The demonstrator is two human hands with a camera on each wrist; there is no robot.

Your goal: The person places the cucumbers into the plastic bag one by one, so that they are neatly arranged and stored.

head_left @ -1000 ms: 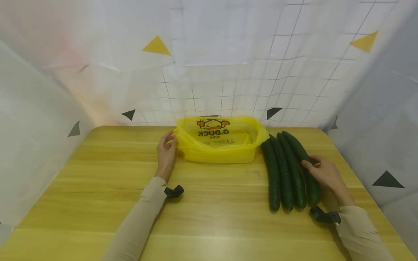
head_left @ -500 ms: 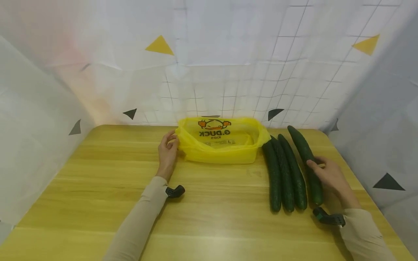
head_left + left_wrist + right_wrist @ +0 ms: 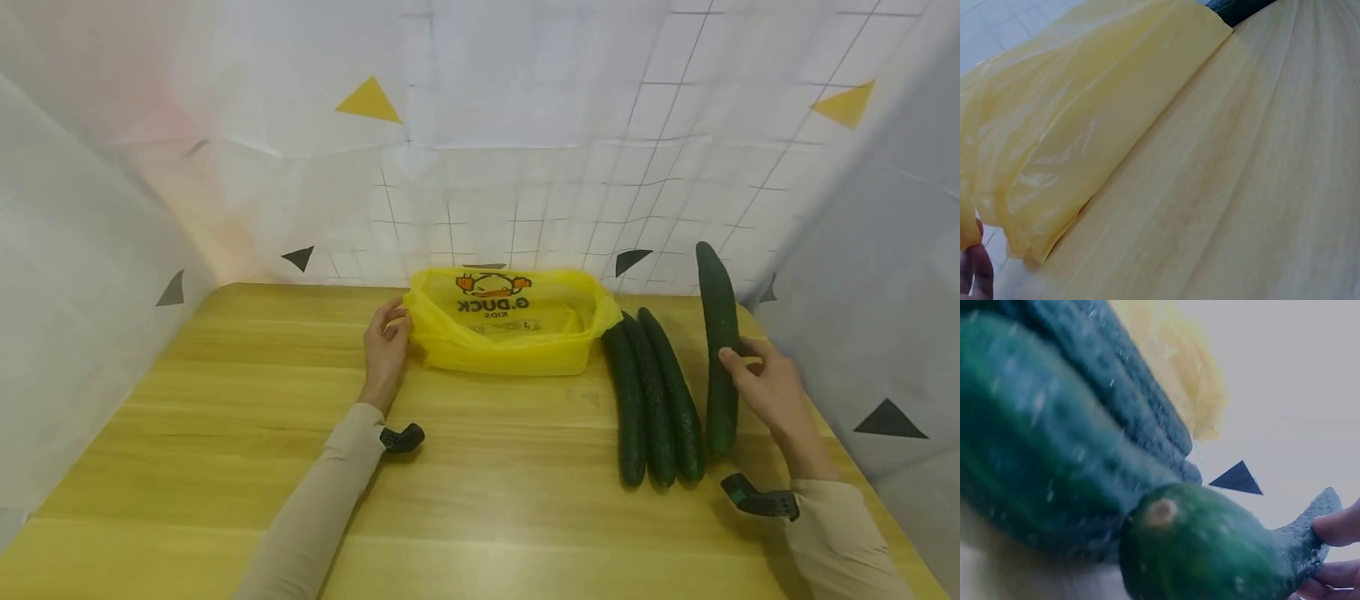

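Long cucumber at the right of the worktop, tilted far end up in front of the white backdrop, apart from the three cucumbers to its left. Contact of the lower end with the worktop: impossible to tell. Right hand pinching the cucumber about mid-length, thumb and fingers on opposite sides. Left hand at the left end of the yellow plastic bag, apparently pinching the film at the rim; bag standing with mouth agape.

Handling, by judgement: probably fairly heavy and firm, with little bend before a snap. Skin bumpy in the right wrist view; likely to offer fair grip dry, less if wet. Best held near the middle for balance; liable to dip or swing if taken by one end. Moderate squeeze probably enough, with some risk of bruising under hard fingertips. Bag, by contrast, probably very light, limp and prone to slump or slide; best steadied by a gathered fold of the rim.
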